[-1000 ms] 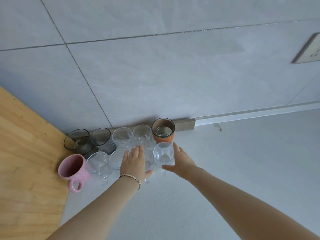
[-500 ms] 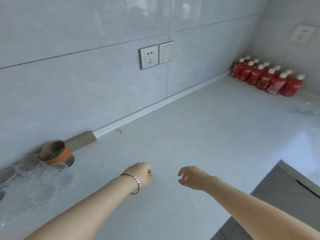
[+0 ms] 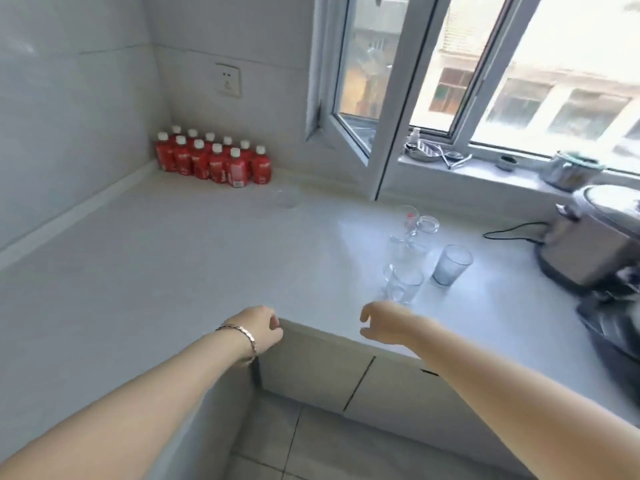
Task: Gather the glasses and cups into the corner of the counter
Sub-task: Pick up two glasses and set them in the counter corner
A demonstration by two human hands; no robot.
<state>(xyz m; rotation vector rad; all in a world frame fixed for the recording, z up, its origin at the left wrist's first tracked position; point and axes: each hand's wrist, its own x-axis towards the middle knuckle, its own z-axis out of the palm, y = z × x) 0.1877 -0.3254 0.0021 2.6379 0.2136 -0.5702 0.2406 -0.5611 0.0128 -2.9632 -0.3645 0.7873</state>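
Note:
On the pale counter (image 3: 173, 265), right of centre, stands a loose cluster of clear glasses (image 3: 408, 251). A frosted grey tumbler (image 3: 451, 265) is at its right and a small clear glass (image 3: 403, 284) at its near edge. Another clear glass (image 3: 287, 198) stands alone farther back. My right hand (image 3: 384, 322) hovers just in front of the small clear glass, fingers curled apart, holding nothing. My left hand (image 3: 265, 329) is loosely curled over the counter's inner corner edge, empty, with a bracelet on the wrist.
Several red bottles (image 3: 214, 161) with white caps fill the far corner. An open window sash (image 3: 367, 98) juts over the counter. A rice cooker (image 3: 595, 244) with a black cord sits at the right. Small items line the window sill (image 3: 485, 168).
The view has swung right, away from the gathered cups by the wooden board, to the window side of the counter. Both hands left those glasses and now reach toward the new cluster.

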